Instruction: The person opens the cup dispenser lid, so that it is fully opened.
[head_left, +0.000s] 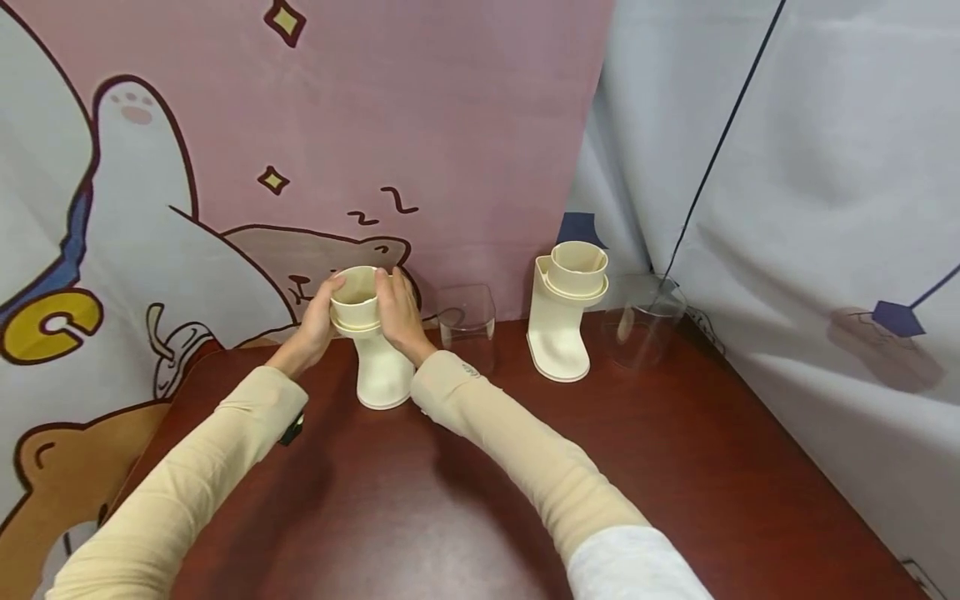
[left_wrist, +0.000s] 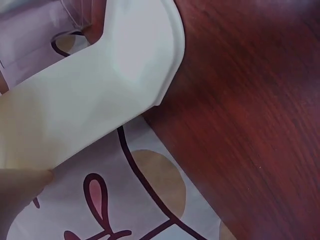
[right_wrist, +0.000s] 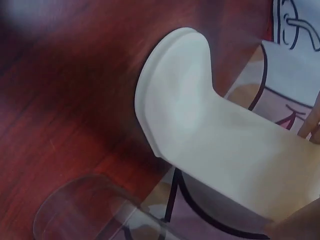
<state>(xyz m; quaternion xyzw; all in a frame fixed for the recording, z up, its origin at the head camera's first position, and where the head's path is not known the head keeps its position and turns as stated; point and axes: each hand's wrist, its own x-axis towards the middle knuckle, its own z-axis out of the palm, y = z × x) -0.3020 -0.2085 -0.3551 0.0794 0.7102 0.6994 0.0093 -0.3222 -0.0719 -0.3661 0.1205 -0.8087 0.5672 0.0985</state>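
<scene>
Left hand [head_left: 318, 321]: curled on the left side of the cream funnel cup [head_left: 355, 302].
Right hand [head_left: 397, 312]: wrapped on the cup's right side.
Cup: seated atop the cream stand [head_left: 382, 371], on the table [head_left: 675, 450].
Handling: probably light, stiff, smooth plastic; grip below the rim.
Right of stand: clear container [head_left: 468, 325], a second stand [head_left: 562, 321].

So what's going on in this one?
A person at a dark wooden table has both hands on the cream cup at the top of a cream stand. The left hand and right hand wrap round the cup from either side. The stand rests on the table near the cartoon backdrop. To the right stand a clear container, a second cream stand with its own cup, and another clear container.
</scene>
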